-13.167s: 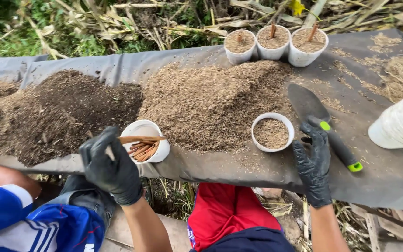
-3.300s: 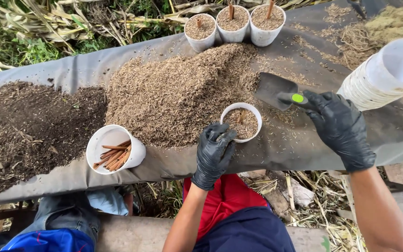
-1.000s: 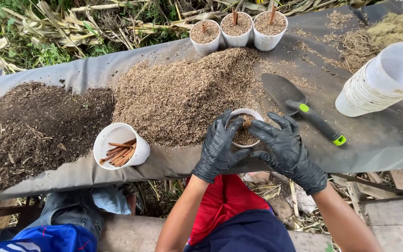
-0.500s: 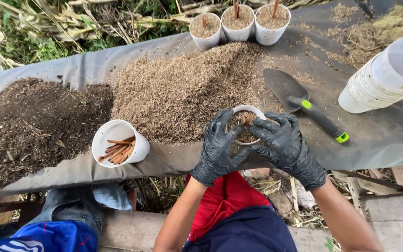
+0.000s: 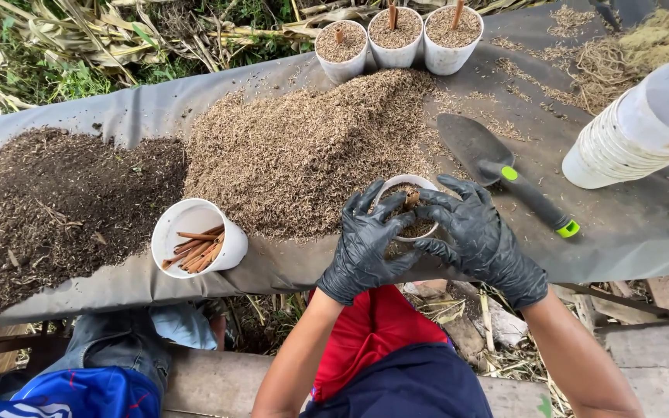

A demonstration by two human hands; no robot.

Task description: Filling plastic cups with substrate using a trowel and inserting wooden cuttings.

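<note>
Compared with 0.5 s ago, little has changed: both gloved hands are still wrapped around the same small white cup near the front edge of the surface, and the view has only shifted slightly. About 3 s ago the right hand was holding the trowel; now the trowel lies free on the surface, just right of the cup, blade toward the back edge and green-tipped handle toward the right.

The left hand cups the cup's left side, fingers curled up over its rim. The right hand closes on the right side, fingers spread and bent over the top, fingertips pressing into the brown filling around a short stick standing in it. Both forearms rise from the lower edge of the view, with palms facing each other.

Behind the cup is a large tan husk pile; a darker soil pile covers the left end. A tipped white cup of cinnamon-like sticks sits at the front edge between them. 3 filled cups with sticks stand at the back edge, and a stack of empty white cups lies at the right end.
</note>
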